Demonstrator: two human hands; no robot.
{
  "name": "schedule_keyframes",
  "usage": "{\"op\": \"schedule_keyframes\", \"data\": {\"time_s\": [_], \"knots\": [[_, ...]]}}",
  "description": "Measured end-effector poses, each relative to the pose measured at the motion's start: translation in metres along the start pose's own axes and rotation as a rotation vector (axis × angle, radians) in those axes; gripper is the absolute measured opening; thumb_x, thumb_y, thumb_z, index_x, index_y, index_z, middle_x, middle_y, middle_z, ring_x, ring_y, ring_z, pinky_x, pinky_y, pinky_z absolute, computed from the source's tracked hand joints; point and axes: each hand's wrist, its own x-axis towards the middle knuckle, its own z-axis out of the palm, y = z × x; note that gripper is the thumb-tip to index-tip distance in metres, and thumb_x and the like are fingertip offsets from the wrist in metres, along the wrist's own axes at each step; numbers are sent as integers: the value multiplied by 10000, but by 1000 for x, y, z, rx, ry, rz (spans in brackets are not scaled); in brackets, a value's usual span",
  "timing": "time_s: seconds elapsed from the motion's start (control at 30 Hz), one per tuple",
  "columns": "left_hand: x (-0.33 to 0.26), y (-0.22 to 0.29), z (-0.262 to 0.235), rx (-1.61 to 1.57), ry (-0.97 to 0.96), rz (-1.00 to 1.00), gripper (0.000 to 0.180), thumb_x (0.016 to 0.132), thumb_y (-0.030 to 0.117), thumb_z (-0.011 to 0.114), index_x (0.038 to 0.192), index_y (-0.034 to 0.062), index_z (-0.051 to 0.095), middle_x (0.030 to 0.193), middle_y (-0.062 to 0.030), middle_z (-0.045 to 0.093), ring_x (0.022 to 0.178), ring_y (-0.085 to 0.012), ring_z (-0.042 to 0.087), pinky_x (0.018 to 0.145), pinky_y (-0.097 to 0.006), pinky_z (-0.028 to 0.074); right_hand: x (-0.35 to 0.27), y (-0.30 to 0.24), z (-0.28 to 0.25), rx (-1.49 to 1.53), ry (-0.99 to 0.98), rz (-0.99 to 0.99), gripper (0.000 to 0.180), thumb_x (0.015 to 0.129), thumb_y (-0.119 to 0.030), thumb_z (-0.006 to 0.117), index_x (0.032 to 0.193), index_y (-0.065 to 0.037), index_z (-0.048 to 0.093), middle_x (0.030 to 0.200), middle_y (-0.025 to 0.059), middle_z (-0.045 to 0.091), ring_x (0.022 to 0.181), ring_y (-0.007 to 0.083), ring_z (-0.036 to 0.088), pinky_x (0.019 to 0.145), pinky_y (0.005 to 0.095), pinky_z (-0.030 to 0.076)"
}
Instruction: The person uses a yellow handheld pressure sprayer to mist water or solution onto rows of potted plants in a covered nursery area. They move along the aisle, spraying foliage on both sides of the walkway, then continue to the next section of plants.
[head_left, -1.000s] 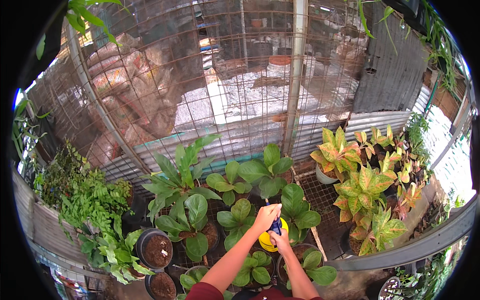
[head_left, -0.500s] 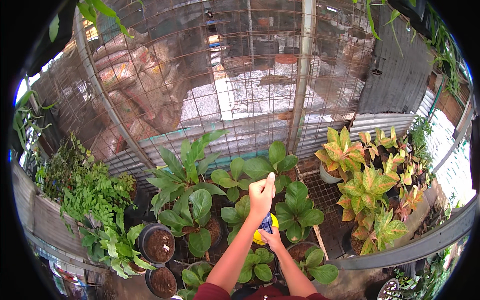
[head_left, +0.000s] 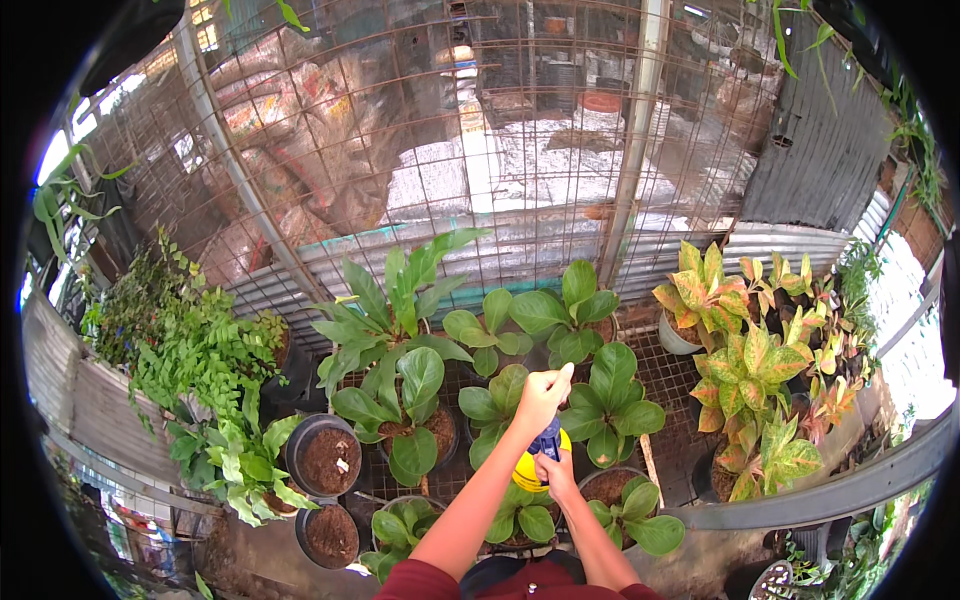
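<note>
A yellow spray bottle point(head_left: 524, 472) with a dark blue pump top point(head_left: 547, 440) is held upright over potted green plants. My left hand point(head_left: 543, 395) is closed around the pump top, thumb raised. My right hand point(head_left: 556, 472) grips the bottle's body from below and behind. Broad-leafed plants point(head_left: 608, 400) stand in dark pots right under and ahead of the bottle, on a wire mesh bench point(head_left: 680, 380).
A rusty wire mesh fence point(head_left: 420, 150) with a grey metal post point(head_left: 632, 150) rises behind the plants. Yellow-orange leafed plants point(head_left: 745, 360) stand at the right, ferns point(head_left: 190, 350) at the left, and two soil-filled black pots point(head_left: 325, 460) at the lower left. A metal rail point(head_left: 830, 490) runs along the lower right.
My left hand has risen along the bottle to its pump top. The view has tilted slightly, and the plants sit lower in the picture.
</note>
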Motion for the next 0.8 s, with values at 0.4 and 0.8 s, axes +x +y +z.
{"op": "schedule_keyframes", "data": {"time_s": [0.4, 0.8], "knots": [[-33, -52, 4, 566, 24, -85, 471, 907, 354, 473, 571, 31, 538, 533, -62, 524, 585, -195, 541, 591, -331, 424, -13, 2, 10, 175, 39, -11, 109, 789, -34, 515, 693, -58, 467, 528, -17, 424, 394, 62, 353, 386, 213, 262], [-57, -9, -27, 305, 268, 185, 458, 928, 233, 508, 528, 13, 479, 464, -8, 453, 435, -58, 389, 427, -252, 304, -13, -12, 36, -64, -199, -47, 121, 769, -62, 593, 686, -71, 505, 542, -47, 448, 418, 45, 378, 396, 221, 272]]}}
